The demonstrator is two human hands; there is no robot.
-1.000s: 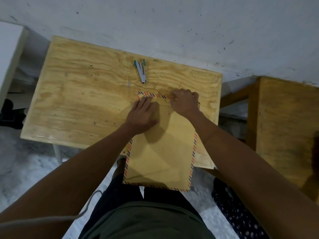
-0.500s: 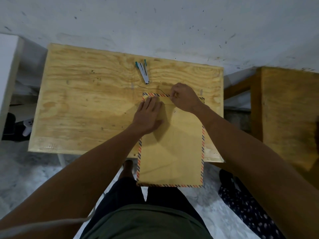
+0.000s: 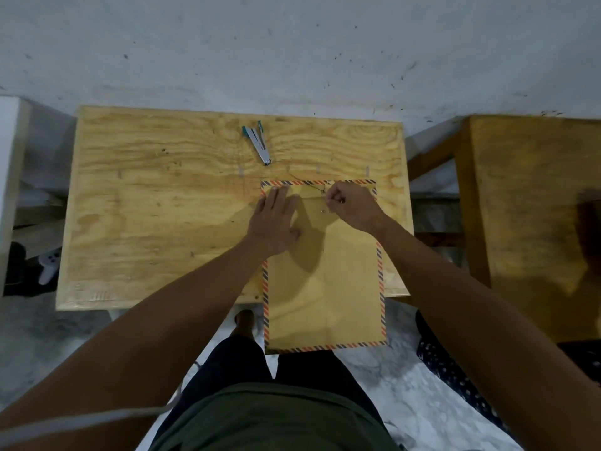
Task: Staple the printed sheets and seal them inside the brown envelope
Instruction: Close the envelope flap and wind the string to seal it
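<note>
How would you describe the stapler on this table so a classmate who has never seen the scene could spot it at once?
Start at the plywood table standing against the white wall. Near its far edge, beyond the brown envelope, lies the stapler. It is the only metal thing there: silver, with teal tips, its two arms splayed open in a narrow V.

Left hand (image 3: 274, 222) presses the brown envelope (image 3: 325, 281) flat (overhanging the table (image 3: 146, 206)); right hand (image 3: 353, 205) pinches its string (image 3: 313, 189).

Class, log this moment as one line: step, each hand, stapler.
step: closing envelope flap | left hand: presses flap flat | right hand: pinches closure string | stapler: idle on table
</note>
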